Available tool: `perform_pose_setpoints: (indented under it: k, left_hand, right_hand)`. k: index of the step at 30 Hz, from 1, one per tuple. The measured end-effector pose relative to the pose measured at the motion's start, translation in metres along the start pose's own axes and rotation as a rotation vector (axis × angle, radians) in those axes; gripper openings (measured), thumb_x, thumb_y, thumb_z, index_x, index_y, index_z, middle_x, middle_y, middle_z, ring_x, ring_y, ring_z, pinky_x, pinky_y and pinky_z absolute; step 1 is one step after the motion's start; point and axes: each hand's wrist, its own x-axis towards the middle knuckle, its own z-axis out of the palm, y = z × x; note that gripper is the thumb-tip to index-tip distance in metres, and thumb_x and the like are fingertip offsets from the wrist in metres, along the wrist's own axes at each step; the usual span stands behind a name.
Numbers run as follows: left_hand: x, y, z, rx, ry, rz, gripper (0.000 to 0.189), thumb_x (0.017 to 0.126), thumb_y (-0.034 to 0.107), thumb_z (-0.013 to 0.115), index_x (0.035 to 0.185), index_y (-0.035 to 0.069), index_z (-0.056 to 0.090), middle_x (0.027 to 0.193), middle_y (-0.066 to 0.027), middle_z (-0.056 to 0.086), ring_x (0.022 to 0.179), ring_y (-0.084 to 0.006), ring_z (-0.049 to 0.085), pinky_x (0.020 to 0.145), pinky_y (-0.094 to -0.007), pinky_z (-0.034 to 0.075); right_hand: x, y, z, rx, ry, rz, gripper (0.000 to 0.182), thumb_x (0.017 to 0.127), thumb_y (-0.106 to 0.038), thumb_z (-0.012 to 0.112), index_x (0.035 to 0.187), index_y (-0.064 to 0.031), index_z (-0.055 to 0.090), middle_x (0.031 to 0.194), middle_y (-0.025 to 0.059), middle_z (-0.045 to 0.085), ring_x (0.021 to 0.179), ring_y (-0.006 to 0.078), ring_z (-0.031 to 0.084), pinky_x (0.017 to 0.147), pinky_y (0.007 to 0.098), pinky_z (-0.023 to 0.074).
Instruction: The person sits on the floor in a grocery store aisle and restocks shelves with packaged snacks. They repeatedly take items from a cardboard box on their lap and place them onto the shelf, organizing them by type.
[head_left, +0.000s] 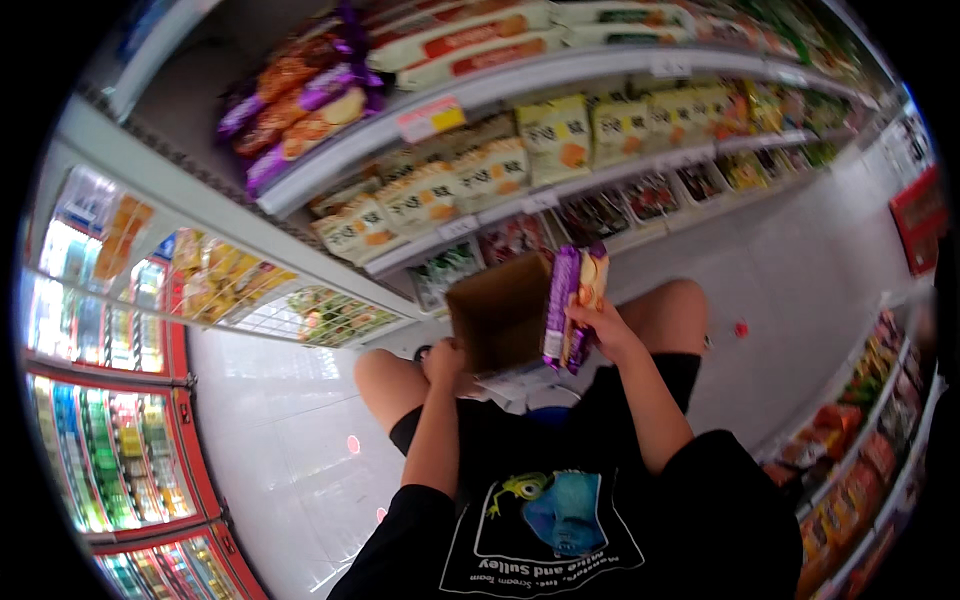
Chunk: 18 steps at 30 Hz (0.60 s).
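Note:
Between the knees stands an open cardboard box, its inside dark. My right hand holds purple snack packs by their lower part, over the box's right edge. At the box's left edge is my left hand, its fingers curled; whether they grip the cardboard cannot be made out. More purple snack packs lie stacked on the shelf at the upper left. Along the tier below stand pale yellow snack bags, and dark packets fill trays on the lowest tier.
A wire rack with yellow packs borders the shelving on the left. Beyond it are red-framed drinks coolers. Another shelf of packaged goods stands at the lower right. A red box is at the far right, on the grey tiled floor.

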Motion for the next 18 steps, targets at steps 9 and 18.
perform_pose_setpoints:
  k: [9,18]
  left_hand:
    - [-0.017,0.024,0.027,0.258,-0.105,0.120,0.032,0.092,0.032,0.052,0.107,0.013,0.074,0.102,-0.0180,0.074,0.099,-0.0370,0.070,0.097,-0.0483,0.050]
    - [-0.048,0.038,-0.024,-0.243,-0.177,0.262,0.049,0.100,0.042,0.054,0.131,0.006,0.064,0.118,-0.0177,0.071,0.105,-0.0351,0.070,0.094,-0.0434,0.053]
  right_hand:
    - [-0.040,-0.012,0.020,0.404,-0.117,-0.135,0.040,0.090,-0.006,0.073,0.127,-0.0064,0.059,0.116,0.0058,0.069,0.106,0.0198,0.066,0.095,0.0382,0.0539]
    - [-0.040,-0.006,0.047,0.360,-0.067,-0.131,0.036,0.091,-0.004,0.071,0.124,-0.0065,0.058,0.109,0.0032,0.069,0.100,0.0154,0.067,0.089,0.0335,0.0560]
